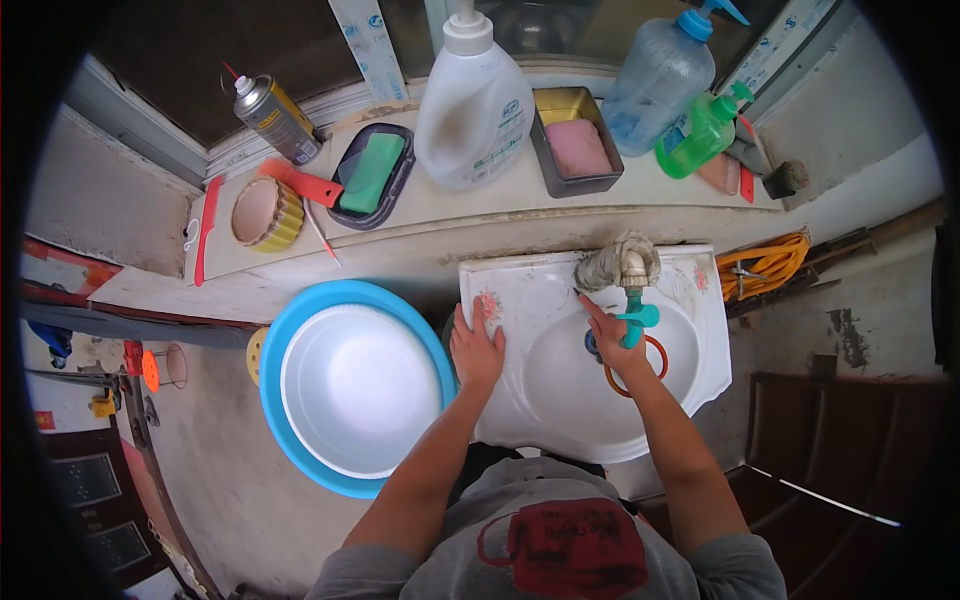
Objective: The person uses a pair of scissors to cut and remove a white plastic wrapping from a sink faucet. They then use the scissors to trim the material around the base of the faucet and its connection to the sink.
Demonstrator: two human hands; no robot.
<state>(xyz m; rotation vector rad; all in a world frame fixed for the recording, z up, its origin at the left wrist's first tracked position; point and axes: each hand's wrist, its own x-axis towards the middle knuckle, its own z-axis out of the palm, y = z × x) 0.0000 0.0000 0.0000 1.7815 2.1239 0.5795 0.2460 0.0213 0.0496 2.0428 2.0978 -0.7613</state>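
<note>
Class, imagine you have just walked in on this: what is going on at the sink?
A person stands at a white sink. The left hand lies flat on the sink's left rim, beside a blue basin holding a white bowl. The right hand reaches to the teal tap, above an orange ring in the bowl of the sink. No running water is visible.

Blue basin [300,330] w/ a white basin [350,385] nested inside, just left of the sink. On the ledge [440,215] behind, L to R: spray can [275,118], round yellow-rimmed dish [265,212], red scraper [305,183], dark soap tray w/ green bar [372,175], big white pump bottle [472,105], box w/ pink soap [575,142], clear blue-capped bottle [660,75], green pump bottle [705,130]. Orange cord [765,262] coiled at far right, below the ledge.
</note>
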